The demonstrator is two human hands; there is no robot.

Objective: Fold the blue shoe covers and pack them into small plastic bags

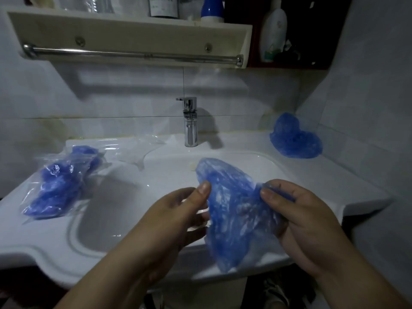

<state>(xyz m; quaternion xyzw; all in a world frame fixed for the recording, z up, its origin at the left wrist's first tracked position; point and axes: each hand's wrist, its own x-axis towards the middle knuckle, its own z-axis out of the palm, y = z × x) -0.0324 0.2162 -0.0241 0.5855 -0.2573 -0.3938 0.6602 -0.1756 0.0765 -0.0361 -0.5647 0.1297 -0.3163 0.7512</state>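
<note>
A crinkled blue shoe cover [234,210] hangs between both hands above the front of the white sink [312,172]. My left hand [178,215] pinches its left edge with the thumb on top. My right hand [305,217] grips its right edge, fingers curled round the elastic rim. On the sink's left ledge lie clear plastic bags filled with blue shoe covers [60,184]. A pile of loose blue shoe covers [294,137] sits at the back right corner. Empty clear bags [140,150] lie left of the faucet.
A chrome faucet [190,121] stands at the back of the basin. Above it a shelf [133,30] with a metal towel bar [133,54] carries bottles. Tiled walls close in behind and on the right. A sneaker shows on the floor below.
</note>
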